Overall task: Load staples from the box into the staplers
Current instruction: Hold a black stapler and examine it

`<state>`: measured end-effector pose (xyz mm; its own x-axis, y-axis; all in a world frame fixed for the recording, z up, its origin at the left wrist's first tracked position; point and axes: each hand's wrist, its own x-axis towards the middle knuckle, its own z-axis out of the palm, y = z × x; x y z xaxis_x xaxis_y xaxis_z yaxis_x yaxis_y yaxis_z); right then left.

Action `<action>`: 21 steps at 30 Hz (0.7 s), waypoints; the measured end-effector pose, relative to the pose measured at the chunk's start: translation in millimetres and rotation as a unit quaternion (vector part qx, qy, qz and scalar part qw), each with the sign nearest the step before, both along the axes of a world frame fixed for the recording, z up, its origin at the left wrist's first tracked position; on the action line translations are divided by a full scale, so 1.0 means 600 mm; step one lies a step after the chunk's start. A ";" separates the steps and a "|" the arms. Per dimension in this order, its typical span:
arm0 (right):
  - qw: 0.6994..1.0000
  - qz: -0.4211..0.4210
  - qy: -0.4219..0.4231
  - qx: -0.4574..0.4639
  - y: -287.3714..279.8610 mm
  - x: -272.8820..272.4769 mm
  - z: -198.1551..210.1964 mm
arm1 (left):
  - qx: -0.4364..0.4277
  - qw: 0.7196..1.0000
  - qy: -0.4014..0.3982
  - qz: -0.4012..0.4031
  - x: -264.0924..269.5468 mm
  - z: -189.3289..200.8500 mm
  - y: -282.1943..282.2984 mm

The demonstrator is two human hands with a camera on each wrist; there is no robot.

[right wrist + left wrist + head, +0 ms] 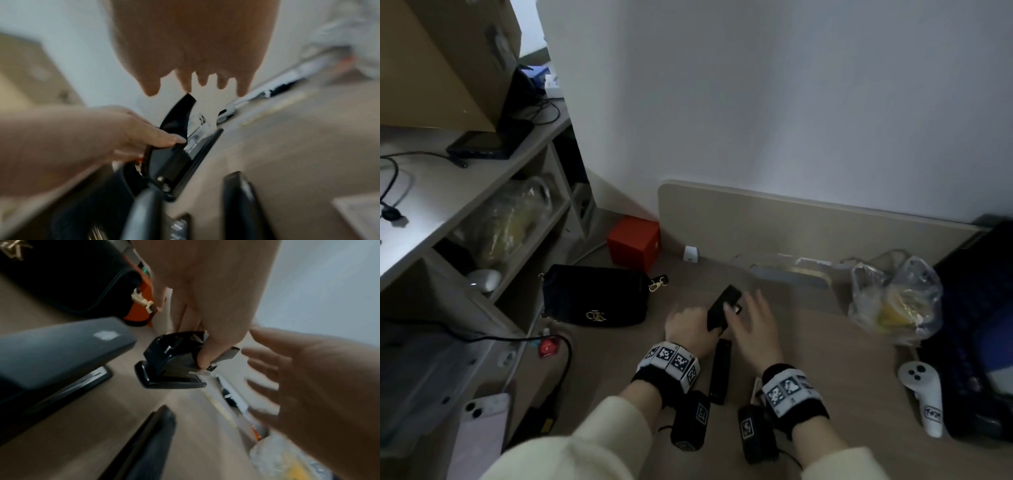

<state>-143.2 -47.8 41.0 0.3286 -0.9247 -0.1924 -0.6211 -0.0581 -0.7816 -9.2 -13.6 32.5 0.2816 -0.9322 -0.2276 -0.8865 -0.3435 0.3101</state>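
Left hand (688, 327) grasping small black stapler (723, 307), held tilted above the desk (825, 359); thumb curled onto its side in the left wrist view, lid hinged up off the metal staple rail. Right hand (755, 325) released, fingers (152, 87) spread and straight, just beside the stapler, holding nothing; contact with it cannot be told. Second stapler (719, 371), long and black, flat on desk between the two wrists. A third, grey stapler (61, 344) close by in the left wrist view. Pale box (357, 214) at lower right of right wrist view, blurred. Black bag (595, 296) left of hands; red box (632, 243) behind it; plastic bag (897, 301) and white controller (924, 397) to the right.
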 end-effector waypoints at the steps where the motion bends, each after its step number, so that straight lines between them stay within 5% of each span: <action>1: 0.994 -0.062 -0.077 0.049 0.003 -0.004 0.012 | -0.038 0.999 0.011 -0.010 -0.004 0.019 0.007; 6: 0.927 -0.156 -0.276 0.202 0.024 -0.026 0.048 | -0.179 0.979 0.027 -0.098 -0.033 0.097 0.053; 12: 0.868 -0.170 -0.407 0.228 0.069 -0.045 0.077 | -0.287 0.940 0.138 -0.125 -0.053 0.109 0.114; 17: 0.845 -0.192 -0.457 0.202 0.108 -0.063 0.105 | -0.208 0.897 0.390 0.004 -0.047 0.104 0.155; 21: 0.834 -0.199 -0.471 0.207 0.126 -0.064 0.132 | -0.145 0.840 0.523 0.025 -0.046 0.109 0.172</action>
<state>-181.4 28.0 120.2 0.1964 -0.9151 -0.3521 0.3747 0.4019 -0.8355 -36.9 89.8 98.1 0.1100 -0.9839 -0.1410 -0.0640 -0.1485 0.9868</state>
